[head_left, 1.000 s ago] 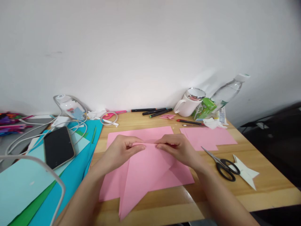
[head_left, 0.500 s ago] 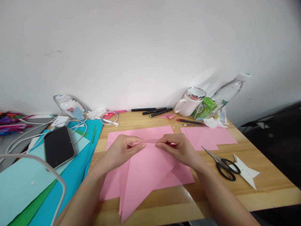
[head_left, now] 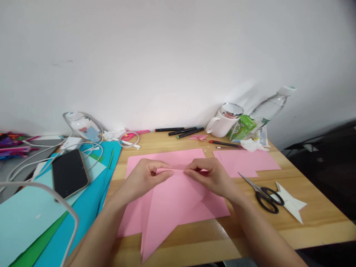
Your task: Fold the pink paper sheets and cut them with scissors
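My left hand [head_left: 148, 172] pinches the far edge of a folded piece of pink paper [head_left: 169, 207] between thumb and fingers. Close beside it, my right hand [head_left: 207, 174] pinches the same edge a little to the right. Layers of the folded paper hang toward me and end in a point near the desk's front. Beneath lies a larger sheet of pink paper [head_left: 213, 211] on the wooden desk. Part of the held edge is hidden by my fingers.
To the right lie black-handled scissors [head_left: 268, 198], a white paper star [head_left: 292, 202] and pink sheets [head_left: 247, 163]. Along the wall stand a white mug [head_left: 222, 124], a green carton [head_left: 241, 128] and a bottle [head_left: 271, 107]. Leftward are a phone [head_left: 69, 174], cables and blue paper [head_left: 86, 222].
Both hands stay almost in place, still pinching the pink paper. The paper's lower part has shifted very slightly, its near point a little up and left.
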`<state>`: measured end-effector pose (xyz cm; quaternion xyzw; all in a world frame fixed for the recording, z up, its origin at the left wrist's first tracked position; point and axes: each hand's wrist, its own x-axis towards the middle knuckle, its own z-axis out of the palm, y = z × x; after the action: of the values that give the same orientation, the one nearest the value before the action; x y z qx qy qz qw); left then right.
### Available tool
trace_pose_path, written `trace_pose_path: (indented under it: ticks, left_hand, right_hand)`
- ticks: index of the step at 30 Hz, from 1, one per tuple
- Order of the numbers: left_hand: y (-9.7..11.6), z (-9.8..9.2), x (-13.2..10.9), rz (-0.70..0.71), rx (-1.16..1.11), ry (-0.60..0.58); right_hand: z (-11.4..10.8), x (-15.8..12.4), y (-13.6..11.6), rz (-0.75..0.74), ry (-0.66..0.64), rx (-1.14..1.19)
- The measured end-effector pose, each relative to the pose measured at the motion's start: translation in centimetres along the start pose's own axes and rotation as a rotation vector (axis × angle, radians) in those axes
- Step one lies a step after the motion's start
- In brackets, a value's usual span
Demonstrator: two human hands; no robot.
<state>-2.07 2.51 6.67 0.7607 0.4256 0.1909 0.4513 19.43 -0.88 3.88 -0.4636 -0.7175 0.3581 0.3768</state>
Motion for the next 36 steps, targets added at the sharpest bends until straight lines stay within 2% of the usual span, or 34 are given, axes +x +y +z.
trace_pose_path:
  ticks: [7,13,25,29,36]
  left_hand:
    - [0.2,0.1,0.1,-0.025,-0.023,0.004]
    - [0.2,0.1,0.0,-0.005,-0.035,-0.018]
    - [0.1,0.2,0.0,0.001,-0.037,-0.042]
    - [0.1,0.3,0.0,0.009,-0.034,-0.057]
    - [0.2,0.9,0.1,-0.037,-0.064,-0.014]
  right_hand:
    - [0.0,0.1,0.0,-0.008,0.004,-0.024]
    - [0.4,0.1,0.0,-0.07,0.015,-0.02]
    - [0.6,0.0,-0.2,-0.014,0.018,0.003]
    - [0.8,-0.1,-0.3,-0.062,0.013,-0.036]
    - [1.3,0.0,-0.5,-0.135,0.026,-0.044]
